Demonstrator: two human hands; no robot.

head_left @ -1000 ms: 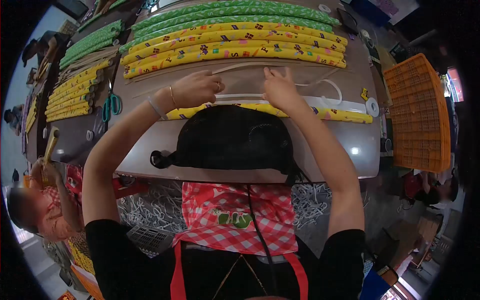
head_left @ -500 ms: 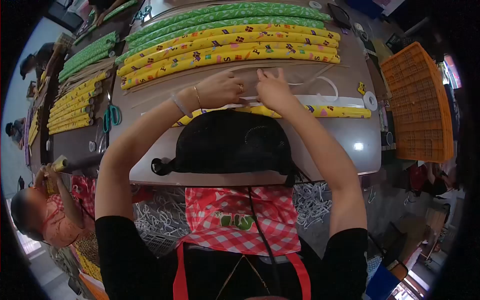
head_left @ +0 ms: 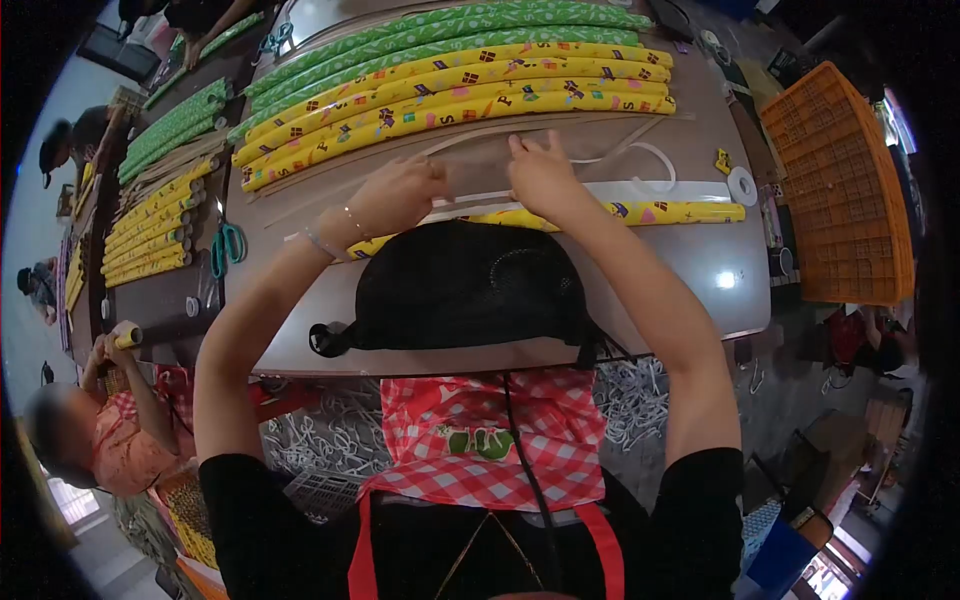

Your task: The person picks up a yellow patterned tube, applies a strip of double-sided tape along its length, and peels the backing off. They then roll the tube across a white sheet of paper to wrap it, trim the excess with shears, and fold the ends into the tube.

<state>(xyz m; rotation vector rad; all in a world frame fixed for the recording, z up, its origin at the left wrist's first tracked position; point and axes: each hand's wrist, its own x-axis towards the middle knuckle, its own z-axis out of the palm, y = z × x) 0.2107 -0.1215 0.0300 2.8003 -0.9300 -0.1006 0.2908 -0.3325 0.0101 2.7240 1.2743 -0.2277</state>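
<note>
A single yellow patterned roll (head_left: 680, 213) lies across the table, partly behind the black cap (head_left: 470, 285) on my head. Over its left part is my left hand (head_left: 400, 195), fingers curled and blurred; what they hold is too small to name. My right hand (head_left: 540, 178) is at the roll's middle, forefinger raised, the lower fingers hidden. A thin pale strip (head_left: 655, 160) runs from near my right hand and curls to the right. Beyond both hands lie brown paper strips (head_left: 340, 165) and several yellow rolls (head_left: 450, 105).
Green rolls (head_left: 460, 35) lie at the back. Teal scissors (head_left: 228, 248) and smaller yellow rolls (head_left: 150, 235) are at left. A tape roll (head_left: 741, 186) and an orange crate (head_left: 845, 190) stand right. A co-worker (head_left: 130, 430) holds a yellow roll at lower left.
My left hand has moved left, away from my right hand, and is blurred. My right hand has barely shifted. The view has tilted slightly.
</note>
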